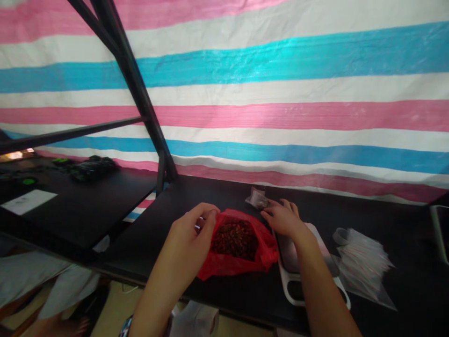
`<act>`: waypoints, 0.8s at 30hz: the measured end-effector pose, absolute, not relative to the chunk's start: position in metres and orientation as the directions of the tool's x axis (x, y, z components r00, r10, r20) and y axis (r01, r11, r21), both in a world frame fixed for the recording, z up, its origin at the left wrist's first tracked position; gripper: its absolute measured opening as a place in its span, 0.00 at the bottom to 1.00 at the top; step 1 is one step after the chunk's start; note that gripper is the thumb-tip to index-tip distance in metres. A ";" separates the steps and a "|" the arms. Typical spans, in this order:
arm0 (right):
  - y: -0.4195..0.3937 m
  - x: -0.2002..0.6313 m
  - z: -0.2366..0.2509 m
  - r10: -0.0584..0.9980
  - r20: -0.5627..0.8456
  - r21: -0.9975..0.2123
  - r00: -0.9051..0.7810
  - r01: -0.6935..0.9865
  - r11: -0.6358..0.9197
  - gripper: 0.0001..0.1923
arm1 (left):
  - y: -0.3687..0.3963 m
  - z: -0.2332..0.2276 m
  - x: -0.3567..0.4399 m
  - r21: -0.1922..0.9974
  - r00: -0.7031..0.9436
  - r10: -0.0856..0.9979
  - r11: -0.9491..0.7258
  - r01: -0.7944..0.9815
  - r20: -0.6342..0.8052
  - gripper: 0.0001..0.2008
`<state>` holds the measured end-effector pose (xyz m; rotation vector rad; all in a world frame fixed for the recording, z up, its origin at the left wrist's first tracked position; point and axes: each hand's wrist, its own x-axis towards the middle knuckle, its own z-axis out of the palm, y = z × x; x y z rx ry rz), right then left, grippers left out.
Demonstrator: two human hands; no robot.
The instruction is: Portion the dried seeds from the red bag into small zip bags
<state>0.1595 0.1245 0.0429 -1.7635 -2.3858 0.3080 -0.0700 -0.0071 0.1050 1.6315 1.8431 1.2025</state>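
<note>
A red plastic bag stands with its mouth open on the black table, filled with small dark reddish-brown dried pieces. My left hand pinches the bag's rim at its left side, thumb against fingers. Over the far end of a white kitchen scale reaches my right hand, fingers apart. Its fingertips are beside a small filled clear plastic bag at the back; whether they touch it I cannot tell. My right forearm hides part of the scale.
Several clear zip bags lie in a pile right of the scale. A dark-framed object is at the right edge. Black metal struts rise on the left before a striped sheet. A white paper lies on the neighbouring table.
</note>
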 end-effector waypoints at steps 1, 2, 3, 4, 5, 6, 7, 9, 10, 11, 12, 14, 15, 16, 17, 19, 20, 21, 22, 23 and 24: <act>0.125 0.161 0.043 0.955 0.004 -0.254 -0.295 0.924 0.286 0.21 | -0.006 0.105 -0.069 0.802 -0.233 0.943 -0.057 0.595 0.239 0.15; 0.125 0.163 0.044 0.956 0.004 -0.251 -0.295 0.925 0.286 0.21 | -0.006 0.106 -0.067 0.807 -0.228 0.944 -0.061 0.587 0.237 0.15; 0.125 0.166 0.045 0.957 0.002 -0.246 -0.291 0.927 0.283 0.21 | -0.005 0.106 -0.064 0.815 -0.223 0.946 -0.067 0.576 0.236 0.14; 0.123 0.170 0.047 0.958 0.001 -0.245 -0.287 0.929 0.279 0.21 | -0.004 0.106 -0.062 0.822 -0.219 0.946 -0.075 0.564 0.237 0.14; 0.121 0.174 0.049 0.960 0.007 -0.250 -0.280 0.929 0.273 0.21 | -0.003 0.107 -0.058 0.829 -0.215 0.947 -0.084 0.552 0.239 0.13; 0.118 0.179 0.052 0.962 0.023 -0.266 -0.272 0.926 0.268 0.21 | -0.002 0.106 -0.054 0.836 -0.208 0.948 -0.093 0.541 0.240 0.13; 0.113 0.185 0.055 0.962 0.052 -0.297 -0.269 0.915 0.272 0.22 | -0.001 0.106 -0.049 0.842 -0.200 0.950 -0.102 0.529 0.241 0.12; 0.101 0.197 0.063 0.945 0.155 -0.405 -0.289 0.854 0.327 0.23 | 0.002 0.102 -0.038 0.866 -0.176 0.958 -0.114 0.487 0.226 0.12; 0.093 0.203 0.069 0.926 0.214 -0.471 -0.310 0.798 0.376 0.24 | 0.004 0.100 -0.032 0.886 -0.160 0.965 -0.116 0.449 0.208 0.12; 0.083 0.207 0.075 0.904 0.267 -0.532 -0.334 0.731 0.427 0.25 | 0.007 0.096 -0.025 0.909 -0.140 0.973 -0.116 0.400 0.186 0.11; 0.074 0.211 0.081 0.886 0.297 -0.588 -0.356 0.663 0.464 0.27 | 0.009 0.092 -0.018 0.934 -0.115 0.980 -0.113 0.338 0.160 0.12; 0.054 0.215 0.095 0.872 0.288 -0.670 -0.396 0.567 0.479 0.28 | 0.014 0.085 -0.006 0.970 -0.061 0.991 -0.105 0.219 0.121 0.13; 0.046 0.215 0.102 0.867 0.270 -0.693 -0.420 0.540 0.477 0.28 | 0.016 0.082 -0.001 0.981 -0.041 0.994 -0.092 0.170 0.101 0.15; 0.039 0.215 0.107 0.861 0.251 -0.707 -0.442 0.525 0.475 0.27 | 0.017 0.080 0.003 0.989 -0.026 0.996 -0.085 0.124 0.089 0.16; 0.033 0.214 0.112 0.856 0.239 -0.713 -0.459 0.515 0.475 0.27 | 0.018 0.079 0.005 0.993 -0.015 0.996 -0.081 0.084 0.083 0.17; 0.027 0.213 0.116 0.847 0.227 -0.715 -0.481 0.508 0.480 0.26 | 0.018 0.079 0.006 0.996 0.003 0.996 -0.087 0.019 0.087 0.17; 0.026 0.212 0.117 0.843 0.229 -0.714 -0.487 0.505 0.485 0.26 | 0.018 0.079 0.004 0.996 0.016 0.996 -0.089 -0.003 0.089 0.16; 0.026 0.211 0.117 0.839 0.237 -0.712 -0.490 0.501 0.493 0.26 | 0.018 0.080 0.003 0.996 0.032 0.996 -0.083 -0.019 0.084 0.15; 0.026 0.211 0.116 0.836 0.246 -0.708 -0.491 0.498 0.501 0.26 | 0.018 0.081 0.000 0.997 0.052 0.996 -0.071 -0.031 0.073 0.14; 0.027 0.211 0.116 0.832 0.259 -0.702 -0.491 0.496 0.511 0.26 | 0.017 0.082 -0.001 0.998 0.068 0.996 -0.057 -0.042 0.060 0.14; 0.028 0.211 0.115 0.828 0.275 -0.695 -0.489 0.494 0.523 0.25 | 0.017 0.083 -0.002 0.998 0.083 0.995 -0.044 -0.049 0.048 0.13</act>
